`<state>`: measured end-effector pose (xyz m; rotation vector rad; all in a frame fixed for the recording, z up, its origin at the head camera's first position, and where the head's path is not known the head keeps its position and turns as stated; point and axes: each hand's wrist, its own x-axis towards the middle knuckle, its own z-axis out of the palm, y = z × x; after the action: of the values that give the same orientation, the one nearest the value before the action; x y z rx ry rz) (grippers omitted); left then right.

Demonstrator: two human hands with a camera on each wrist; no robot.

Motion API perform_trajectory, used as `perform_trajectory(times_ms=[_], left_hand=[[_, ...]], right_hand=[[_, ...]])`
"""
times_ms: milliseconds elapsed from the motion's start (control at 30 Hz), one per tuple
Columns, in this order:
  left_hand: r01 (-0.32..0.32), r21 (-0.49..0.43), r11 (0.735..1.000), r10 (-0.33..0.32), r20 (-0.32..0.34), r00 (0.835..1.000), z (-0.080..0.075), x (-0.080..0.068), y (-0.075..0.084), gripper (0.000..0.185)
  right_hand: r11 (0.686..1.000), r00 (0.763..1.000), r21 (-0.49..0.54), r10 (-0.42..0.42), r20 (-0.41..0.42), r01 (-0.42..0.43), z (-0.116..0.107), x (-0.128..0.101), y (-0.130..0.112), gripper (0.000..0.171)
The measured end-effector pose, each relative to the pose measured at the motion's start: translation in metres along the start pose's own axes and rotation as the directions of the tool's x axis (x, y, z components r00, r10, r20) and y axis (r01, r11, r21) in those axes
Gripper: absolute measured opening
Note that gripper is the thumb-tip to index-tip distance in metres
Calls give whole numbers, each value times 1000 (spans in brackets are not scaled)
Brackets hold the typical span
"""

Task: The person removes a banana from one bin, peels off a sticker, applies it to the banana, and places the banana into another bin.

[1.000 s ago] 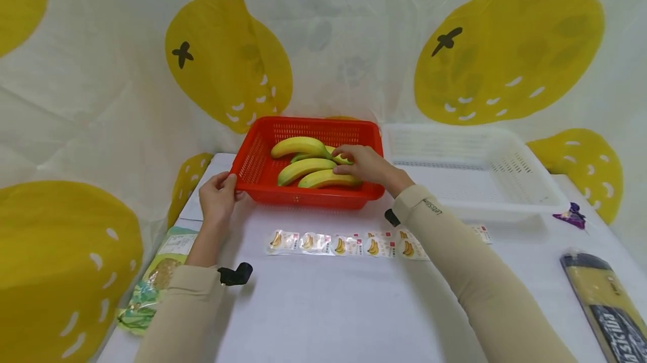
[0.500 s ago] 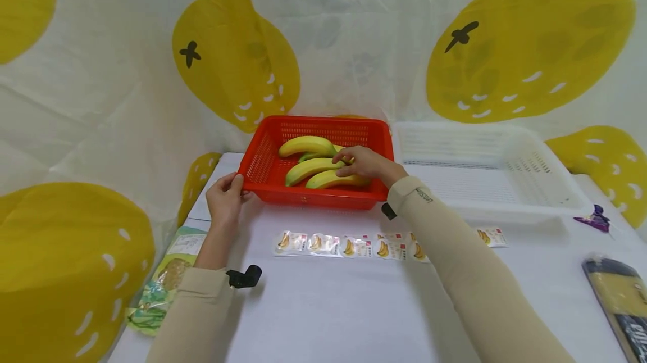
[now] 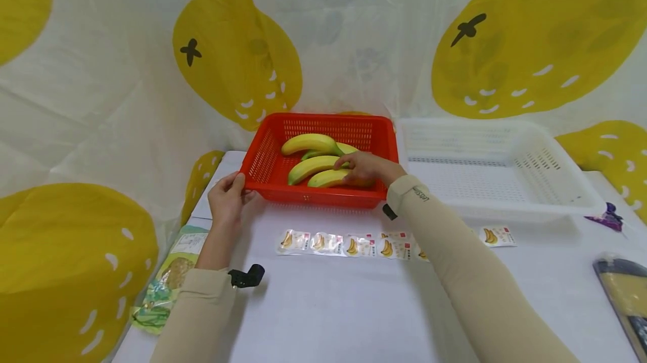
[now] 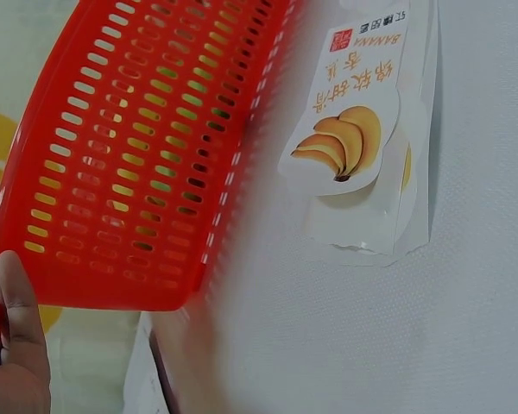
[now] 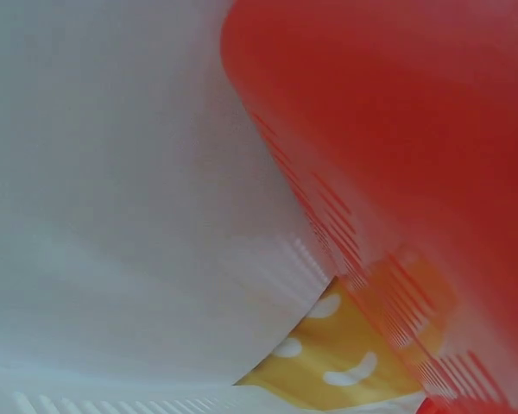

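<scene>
A red plastic basket (image 3: 305, 199) with slotted walls holds several yellow bananas (image 3: 310, 143). At its near left corner my left hand (image 3: 226, 201) grips the rim between thumb and fingers; the left wrist view shows the thumb (image 4: 19, 297) against the basket wall (image 4: 112, 172). Inside the basket, my right hand (image 3: 368, 166) has its fingers curled round the front banana (image 3: 326, 178), covering that fruit's right part. Only the basket's outer wall (image 5: 397, 129) fills the right wrist view's right side, and the right hand is out of sight there.
A white slotted basket (image 3: 465, 177) stands right of the red one. In front lies a row of banana labels (image 3: 326, 243), partly under the right sleeve. A green package (image 3: 172, 278) is at left; a purple wrapper (image 3: 609, 218) and a tan-and-dark package (image 3: 624, 295) are at right.
My right hand has lowered from above the bananas, and its fingers have closed on the front one. The left hand keeps its hold on the rim. The head view has shifted slightly.
</scene>
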<state>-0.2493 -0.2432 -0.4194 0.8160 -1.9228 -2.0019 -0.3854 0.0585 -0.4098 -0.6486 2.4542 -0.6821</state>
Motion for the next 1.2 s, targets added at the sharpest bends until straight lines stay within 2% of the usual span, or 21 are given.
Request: perform_trajectory(times_ms=[467, 633, 833, 1033, 1200], left_hand=[[5, -43, 999, -4, 24, 1000, 3, -7, -3, 43], [-8, -59, 998, 10, 27, 1000, 4, -8, -2, 43], [-13, -67, 998, 15, 27, 1000, 6, -7, 0, 43], [-11, -68, 998, 12, 19, 1000, 2, -6, 0, 44], [0, -74, 997, 1, 17, 1000, -1, -4, 0, 43]], right_hand=[[1000, 1000, 1, 6, -11, -6, 5, -11, 3, 46], [998, 998, -57, -38, -44, 35, 3, -16, 2, 43], [998, 992, -42, -60, -108, 56, -8, -28, -7, 43], [989, 965, -10, -146, -218, 147, -24, -47, -23, 44], [977, 931, -12, -206, -300, 213, -34, -77, -35, 44]])
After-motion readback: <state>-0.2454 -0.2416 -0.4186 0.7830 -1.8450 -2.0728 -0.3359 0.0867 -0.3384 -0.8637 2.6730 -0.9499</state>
